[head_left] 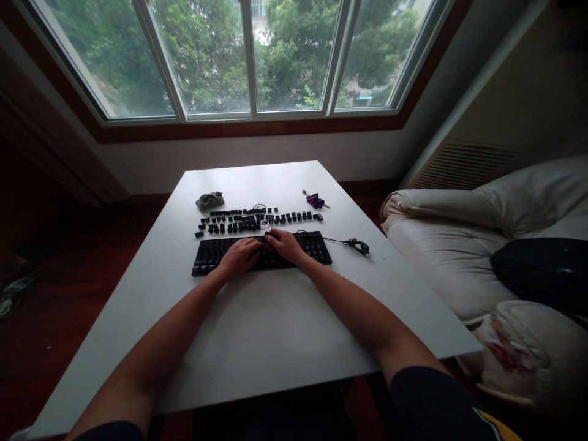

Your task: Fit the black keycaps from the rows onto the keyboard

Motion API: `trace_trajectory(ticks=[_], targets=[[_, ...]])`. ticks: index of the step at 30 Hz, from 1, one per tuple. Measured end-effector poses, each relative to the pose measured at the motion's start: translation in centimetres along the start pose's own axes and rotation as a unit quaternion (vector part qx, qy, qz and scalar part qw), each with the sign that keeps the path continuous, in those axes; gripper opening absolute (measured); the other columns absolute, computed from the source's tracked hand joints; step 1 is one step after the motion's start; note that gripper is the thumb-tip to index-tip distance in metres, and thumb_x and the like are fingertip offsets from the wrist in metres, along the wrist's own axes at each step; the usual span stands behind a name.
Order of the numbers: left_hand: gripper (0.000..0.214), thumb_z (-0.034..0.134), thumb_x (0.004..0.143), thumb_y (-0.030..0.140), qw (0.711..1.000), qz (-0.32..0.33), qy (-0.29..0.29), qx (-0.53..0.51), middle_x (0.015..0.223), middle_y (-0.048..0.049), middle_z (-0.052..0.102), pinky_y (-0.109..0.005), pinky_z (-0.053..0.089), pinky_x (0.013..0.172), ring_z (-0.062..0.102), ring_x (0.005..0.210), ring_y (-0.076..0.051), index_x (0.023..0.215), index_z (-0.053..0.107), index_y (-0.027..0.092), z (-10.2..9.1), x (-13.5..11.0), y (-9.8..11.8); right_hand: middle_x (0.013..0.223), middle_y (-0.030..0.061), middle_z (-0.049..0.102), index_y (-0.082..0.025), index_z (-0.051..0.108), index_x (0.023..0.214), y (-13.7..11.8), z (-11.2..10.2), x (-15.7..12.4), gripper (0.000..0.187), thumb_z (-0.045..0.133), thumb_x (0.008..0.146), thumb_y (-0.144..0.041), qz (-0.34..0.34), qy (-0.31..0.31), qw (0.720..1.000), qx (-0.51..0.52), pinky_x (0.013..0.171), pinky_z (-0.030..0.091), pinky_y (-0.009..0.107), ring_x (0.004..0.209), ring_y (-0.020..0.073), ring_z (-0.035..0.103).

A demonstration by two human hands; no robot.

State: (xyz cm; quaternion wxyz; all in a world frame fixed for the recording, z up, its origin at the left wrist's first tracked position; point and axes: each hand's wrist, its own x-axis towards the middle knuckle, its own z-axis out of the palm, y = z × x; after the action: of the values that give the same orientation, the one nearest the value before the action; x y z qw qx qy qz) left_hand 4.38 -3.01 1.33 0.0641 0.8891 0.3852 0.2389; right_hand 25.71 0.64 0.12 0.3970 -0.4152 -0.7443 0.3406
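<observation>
A black keyboard (211, 254) lies across the middle of the white table (257, 343). Both hands rest on its centre, close together. My left hand (239, 257) lies over the keys with its fingers curled down. My right hand (285, 244) is pinched at the keyboard's top edge, where a thin wire loop shows; what it grips is too small to name. Rows of loose black keycaps (257, 220) are laid out just behind the keyboard.
A crumpled grey cloth (210, 199) sits at the back left of the keycaps, a small purple brush (315, 200) at the back right. The keyboard's cable with a coiled end (358, 245) runs right. A white cushioned seat (482, 245) stands right of the table.
</observation>
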Motion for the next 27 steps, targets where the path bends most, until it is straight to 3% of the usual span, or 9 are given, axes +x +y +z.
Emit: trace_trajectory(ticks=[27], targets=[[0.024, 0.056, 0.090, 0.022, 1.000, -0.004, -0.002, -0.002, 0.109, -0.0064, 0.067, -0.042, 0.048, 0.097, 0.061, 0.105, -0.025, 0.113, 0.064, 0.024, 0.13, 0.00, -0.03, 0.069, -0.0002, 0.068, -0.019, 0.061, 0.081, -0.82, -0.21, -0.19, 0.026, 0.055, 0.093, -0.042, 0.007, -0.007, 1.000, -0.005, 0.066, 0.044, 0.025, 0.064, 0.0155, 0.061]])
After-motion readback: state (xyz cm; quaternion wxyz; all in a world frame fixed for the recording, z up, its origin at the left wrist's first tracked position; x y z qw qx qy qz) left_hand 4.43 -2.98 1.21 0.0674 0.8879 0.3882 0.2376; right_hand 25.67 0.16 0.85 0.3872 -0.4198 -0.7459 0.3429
